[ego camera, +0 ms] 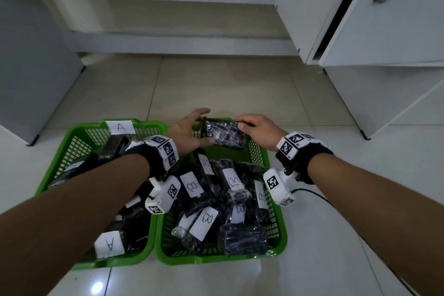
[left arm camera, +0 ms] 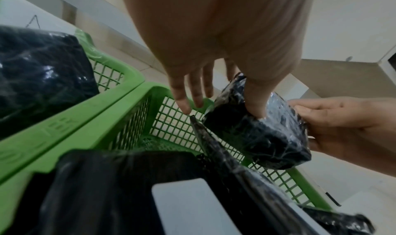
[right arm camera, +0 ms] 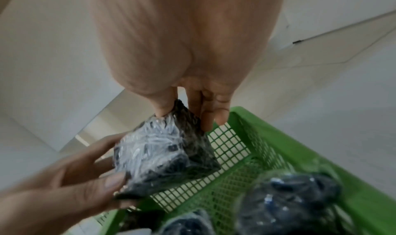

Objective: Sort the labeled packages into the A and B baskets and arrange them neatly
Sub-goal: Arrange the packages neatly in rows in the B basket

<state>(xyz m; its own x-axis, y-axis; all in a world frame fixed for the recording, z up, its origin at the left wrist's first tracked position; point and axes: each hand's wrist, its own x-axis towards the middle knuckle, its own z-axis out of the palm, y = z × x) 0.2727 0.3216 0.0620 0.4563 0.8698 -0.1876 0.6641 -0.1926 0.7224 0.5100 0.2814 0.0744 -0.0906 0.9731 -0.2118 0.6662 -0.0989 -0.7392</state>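
Observation:
Both hands hold one black plastic-wrapped package over the far end of the right green basket. My left hand grips its left end, thumb on the near face and fingers behind. My right hand pinches its right top corner. No label shows on this package. The right basket holds several black packages with B labels. The left green basket carries an A tag and holds black packages, one with an A label.
The two baskets stand side by side on a pale tiled floor. White cabinets rise at the back and right, and a grey panel stands at the left. A black cable runs along the floor right of the right basket.

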